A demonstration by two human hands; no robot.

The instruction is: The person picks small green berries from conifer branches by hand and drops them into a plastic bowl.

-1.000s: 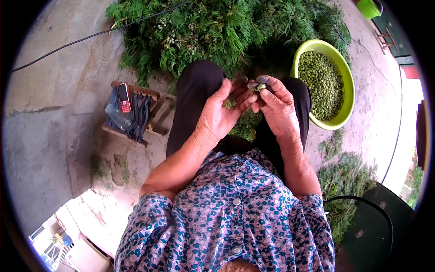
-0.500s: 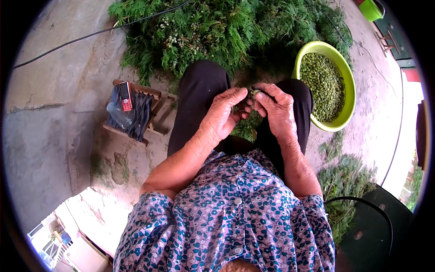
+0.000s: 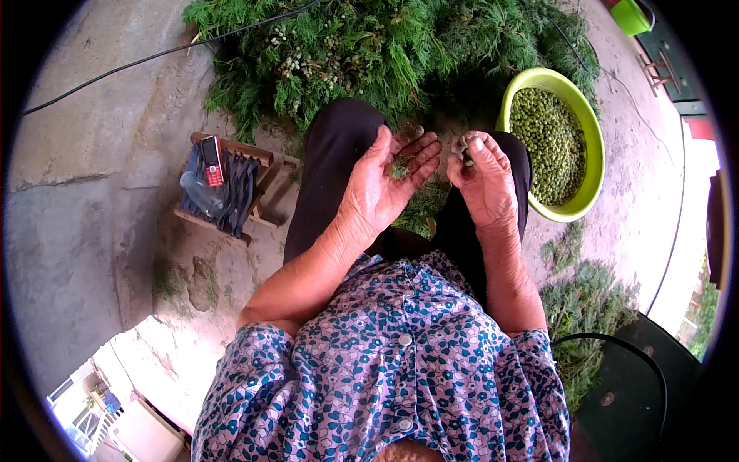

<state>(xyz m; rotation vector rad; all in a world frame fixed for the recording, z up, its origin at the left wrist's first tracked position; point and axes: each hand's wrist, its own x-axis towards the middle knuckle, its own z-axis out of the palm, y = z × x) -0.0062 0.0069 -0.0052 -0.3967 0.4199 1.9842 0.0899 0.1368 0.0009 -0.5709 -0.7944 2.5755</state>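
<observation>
My left hand (image 3: 385, 185) lay open, palm up over my lap, a small green sprig (image 3: 398, 167) resting on it. My right hand (image 3: 485, 181) had its grip closed on a few small green seed cones (image 3: 464, 146), just beside the lime-green bowl (image 3: 589, 131) full of them. Cypress branches (image 3: 346, 54) were piled ahead on the floor.

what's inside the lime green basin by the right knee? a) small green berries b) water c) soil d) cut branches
a, the lime green basin is heaped with small green berries, while the leafy cut branches lie in a pile on the ground ahead of the knees, outside it.
</observation>
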